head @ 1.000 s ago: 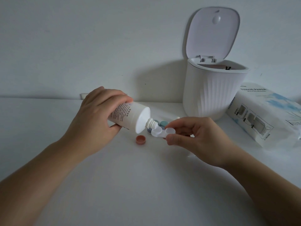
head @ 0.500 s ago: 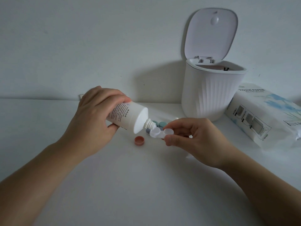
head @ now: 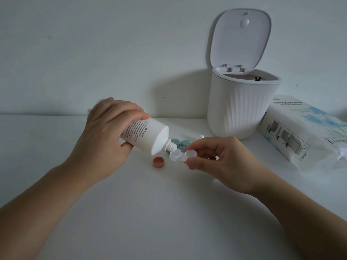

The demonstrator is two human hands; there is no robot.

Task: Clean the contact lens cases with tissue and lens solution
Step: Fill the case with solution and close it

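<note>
My left hand point(head: 107, 136) grips a white lens solution bottle point(head: 148, 136), tipped nozzle-down to the right. Its threaded nozzle touches the left well of a clear white contact lens case point(head: 181, 155). My right hand point(head: 221, 162) pinches that open case by its right end, just above the table. A reddish-brown cap point(head: 158, 162) lies on the table below the bottle. Behind the held case sit teal caps point(head: 181, 142) and a greyish-purple one, partly hidden.
A white ribbed desktop bin point(head: 242, 107) with its lid up stands at the back right against the wall. A pack of tissue paper point(head: 304, 136) lies to its right. A small white object point(head: 201, 136) peeks out behind my right hand. The white table point(head: 150, 212) spreads in front.
Both hands with the bottle and case have shifted slightly left and down together; the nozzle stays at the case's left well.
</note>
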